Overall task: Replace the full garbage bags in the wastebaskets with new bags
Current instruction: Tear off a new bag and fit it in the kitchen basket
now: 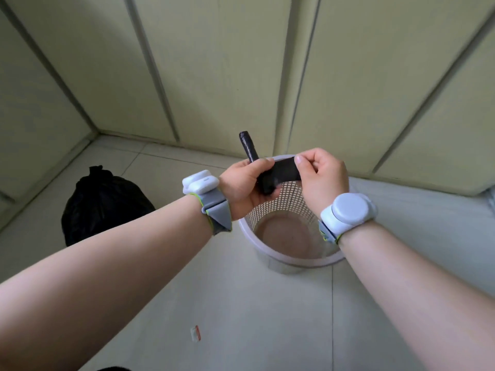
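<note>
We look down on two bare forearms, each wearing a white wrist device, held over a white plastic mesh wastebasket [288, 253] that stands unlined on the pale tiled floor [241, 317], near a panelled wall. The left hand [242, 183] closes its grip around a slim black roll of thin plastic garbage bags [247, 147] — its far end pokes up past the fist. The right hand [320, 172] pinches the loose leading strip of black bag film [284, 171] between thumb and fingers, stretched taut between the hands. To the left, well apart, a full black garbage bag [103, 207], knotted at the top, sits on the floor. We judge the film feather-light, limp and slippery, prone to cling — best held by pinching near the perforated seam while the roll is held firmly.
</note>
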The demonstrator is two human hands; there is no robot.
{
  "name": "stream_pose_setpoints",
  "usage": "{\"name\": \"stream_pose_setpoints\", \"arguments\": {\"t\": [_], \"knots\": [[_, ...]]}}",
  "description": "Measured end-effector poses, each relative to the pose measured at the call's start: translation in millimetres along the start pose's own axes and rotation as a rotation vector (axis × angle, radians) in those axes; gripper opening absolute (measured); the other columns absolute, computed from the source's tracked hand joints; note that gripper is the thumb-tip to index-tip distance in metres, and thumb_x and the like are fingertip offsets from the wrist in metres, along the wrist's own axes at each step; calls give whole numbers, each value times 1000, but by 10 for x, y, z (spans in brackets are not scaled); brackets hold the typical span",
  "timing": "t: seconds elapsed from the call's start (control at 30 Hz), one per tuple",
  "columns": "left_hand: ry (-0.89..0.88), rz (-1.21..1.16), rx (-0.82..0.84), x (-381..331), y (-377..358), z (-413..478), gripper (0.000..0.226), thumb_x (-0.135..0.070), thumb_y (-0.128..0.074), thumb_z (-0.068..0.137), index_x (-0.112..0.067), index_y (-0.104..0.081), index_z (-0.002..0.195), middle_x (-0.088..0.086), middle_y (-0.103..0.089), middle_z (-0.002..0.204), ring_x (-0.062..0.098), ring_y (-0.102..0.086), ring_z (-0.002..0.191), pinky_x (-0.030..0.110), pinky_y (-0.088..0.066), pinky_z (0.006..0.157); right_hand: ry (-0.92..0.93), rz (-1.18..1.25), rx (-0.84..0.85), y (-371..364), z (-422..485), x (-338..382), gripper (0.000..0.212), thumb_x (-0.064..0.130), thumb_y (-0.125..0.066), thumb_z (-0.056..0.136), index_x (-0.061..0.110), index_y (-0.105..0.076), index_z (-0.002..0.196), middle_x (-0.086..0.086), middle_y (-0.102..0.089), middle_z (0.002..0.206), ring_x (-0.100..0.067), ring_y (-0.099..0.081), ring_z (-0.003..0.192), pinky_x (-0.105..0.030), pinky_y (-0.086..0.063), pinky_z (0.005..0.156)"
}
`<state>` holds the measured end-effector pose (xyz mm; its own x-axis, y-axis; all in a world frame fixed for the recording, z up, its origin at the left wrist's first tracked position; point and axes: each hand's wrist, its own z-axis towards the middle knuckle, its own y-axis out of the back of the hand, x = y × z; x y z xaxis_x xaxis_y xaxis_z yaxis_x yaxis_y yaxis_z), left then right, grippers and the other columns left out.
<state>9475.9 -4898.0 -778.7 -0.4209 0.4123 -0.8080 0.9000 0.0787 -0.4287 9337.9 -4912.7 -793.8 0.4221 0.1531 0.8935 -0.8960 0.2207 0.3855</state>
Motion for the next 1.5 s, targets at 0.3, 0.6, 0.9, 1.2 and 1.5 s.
{"name": "stream_pose_setpoints", "arguments": {"t": [0.3, 0.6, 0.9, 1.2, 1.5], "knots": [[-184, 55, -199, -14, -327, 358, 4, -5, -57, 89, -5, -55, 86, 15, -57, 80, 28, -56, 67, 28, -51, 51, -147, -44, -241, 922, 516, -544, 17, 20, -56, 89, 7, -65, 83, -13, -66, 77, -37, -65, 80, -43, -54, 74], [-321, 421, 16, 120, -535, 338, 9, -5, -59, 90, -12, -58, 95, 9, -69, 89, 24, -65, 88, 45, -52, 86, 57, -356, 66, 942, 401, -368, 36, 22, -54, 90, 13, -59, 125, -7, -57, 130, -24, -46, 125, -30, -32, 105], [-210, 332, -133, 132, -457, 438, 13, 3, -60, 83, -9, -58, 80, 16, -61, 82, 30, -58, 81, 55, -46, 92, -40, -83, 241, 700, 319, -390, 33, 26, -56, 91, -3, -55, 74, -11, -51, 64, -17, -42, 61, -33, -36, 58], [-212, 274, -137, -33, -116, 458, 9, -5, -60, 87, -11, -54, 84, 18, -58, 93, 32, -57, 88, 57, -46, 93, -114, -368, 87, 872, 452, -730, 34, 26, -55, 91, -1, -48, 71, -17, -49, 65, -29, -41, 64, -34, -30, 59], [-286, 395, 19, -86, -257, 356, 17, -5, -55, 92, -10, -59, 108, 17, -64, 104, 34, -62, 97, 44, -52, 90, -54, -441, 78, 956, 488, -492, 51, 12, -55, 82, 16, -48, 133, -9, -49, 137, -27, -45, 125, -32, -35, 103]]}}
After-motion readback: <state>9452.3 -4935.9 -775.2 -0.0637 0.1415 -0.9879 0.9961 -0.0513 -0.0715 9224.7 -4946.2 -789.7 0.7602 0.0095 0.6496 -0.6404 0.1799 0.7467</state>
